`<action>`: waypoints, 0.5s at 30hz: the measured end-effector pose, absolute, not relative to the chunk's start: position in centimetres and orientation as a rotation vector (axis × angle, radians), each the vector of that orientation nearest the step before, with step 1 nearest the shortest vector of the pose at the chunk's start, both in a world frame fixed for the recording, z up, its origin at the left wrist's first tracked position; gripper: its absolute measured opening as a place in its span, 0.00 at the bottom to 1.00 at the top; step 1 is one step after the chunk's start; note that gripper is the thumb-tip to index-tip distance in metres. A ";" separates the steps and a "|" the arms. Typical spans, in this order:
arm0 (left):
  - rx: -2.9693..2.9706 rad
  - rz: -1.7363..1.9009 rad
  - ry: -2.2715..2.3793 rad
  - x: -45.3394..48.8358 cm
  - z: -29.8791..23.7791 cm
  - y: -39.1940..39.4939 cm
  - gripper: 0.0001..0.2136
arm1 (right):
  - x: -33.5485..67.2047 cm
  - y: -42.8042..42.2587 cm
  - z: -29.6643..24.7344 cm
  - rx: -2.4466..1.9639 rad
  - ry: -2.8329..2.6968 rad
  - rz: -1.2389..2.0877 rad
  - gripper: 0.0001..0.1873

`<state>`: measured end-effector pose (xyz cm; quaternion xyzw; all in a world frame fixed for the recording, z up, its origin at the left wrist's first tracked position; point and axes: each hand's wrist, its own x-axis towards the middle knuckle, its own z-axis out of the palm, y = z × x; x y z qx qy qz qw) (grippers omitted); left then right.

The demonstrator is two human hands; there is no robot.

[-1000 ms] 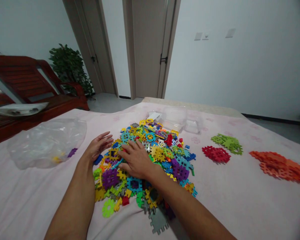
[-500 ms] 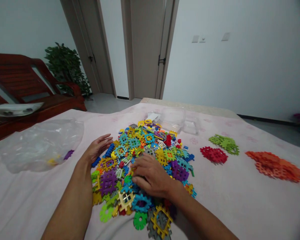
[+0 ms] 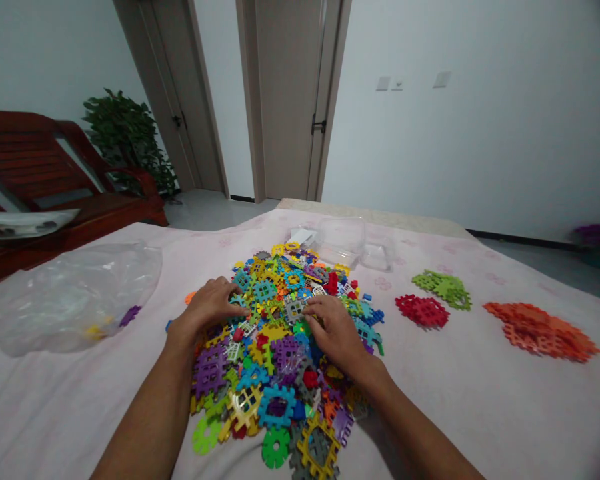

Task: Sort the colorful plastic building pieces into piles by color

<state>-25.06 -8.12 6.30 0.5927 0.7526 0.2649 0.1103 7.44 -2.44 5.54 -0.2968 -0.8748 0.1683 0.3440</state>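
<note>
A heap of mixed-colour plastic interlocking tiles (image 3: 280, 347) lies on a pink bedsheet (image 3: 460, 400). My left hand (image 3: 213, 303) rests palm down on the heap's left side, fingers curled over the pieces. My right hand (image 3: 336, 330) lies flat on the heap's right side, fingers stretched toward a grey tile (image 3: 295, 309). Neither hand has lifted a piece. Three sorted piles sit to the right: green tiles (image 3: 443, 288), red tiles (image 3: 423, 311) and orange tiles (image 3: 540, 331).
A crumpled clear plastic bag (image 3: 70, 293) with a few pieces inside lies at the left. A clear plastic box (image 3: 347, 237) stands behind the heap. Beyond the bed are a wooden bench (image 3: 40, 173), a potted plant (image 3: 125, 137) and closed doors (image 3: 285, 93).
Both hands moved onto the heap: the left slid right from the sheet's edge, the right moved right and back. Tiles were spread toward me.
</note>
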 end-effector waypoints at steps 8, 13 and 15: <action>1.680 0.813 2.070 -28.0 5.7 -9.0 0.09 | 8.6 -2.2 5.1 -0.807 -2.203 0.474 0.10; 1.538 0.941 1.958 -27.4 6.4 -8.9 0.11 | 11.2 -0.1 4.2 -0.992 -2.034 0.370 0.12; 1.479 0.953 1.931 -27.3 6.7 -8.8 0.14 | 12.4 0.7 3.7 -1.149 -1.959 0.280 0.16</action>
